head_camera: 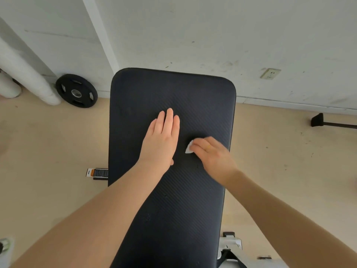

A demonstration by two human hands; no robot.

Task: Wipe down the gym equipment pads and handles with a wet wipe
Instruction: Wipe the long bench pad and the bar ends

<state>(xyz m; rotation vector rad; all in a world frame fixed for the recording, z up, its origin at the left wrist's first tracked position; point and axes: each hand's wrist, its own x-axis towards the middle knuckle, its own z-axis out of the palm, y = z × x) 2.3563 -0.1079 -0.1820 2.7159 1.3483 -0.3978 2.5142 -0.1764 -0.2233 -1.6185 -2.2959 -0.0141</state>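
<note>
A long black ribbed bench pad (170,89) fills the middle of the view, running away from me toward the wall. My left hand (161,140) lies flat on the pad, palm down, fingers together and straight, holding nothing. Just to its right, my right hand (212,155) presses a small white wet wipe (189,148) against the pad. Only a corner of the wipe shows past the fingertips. The right hand looks slightly blurred.
A black weight plate (76,90) leans against the white wall at the left, beside a white pipe (27,74). A black-capped bar (326,122) lies on the beige floor at right. The bench's white frame (230,246) shows at bottom right, a warning label (97,172) at left.
</note>
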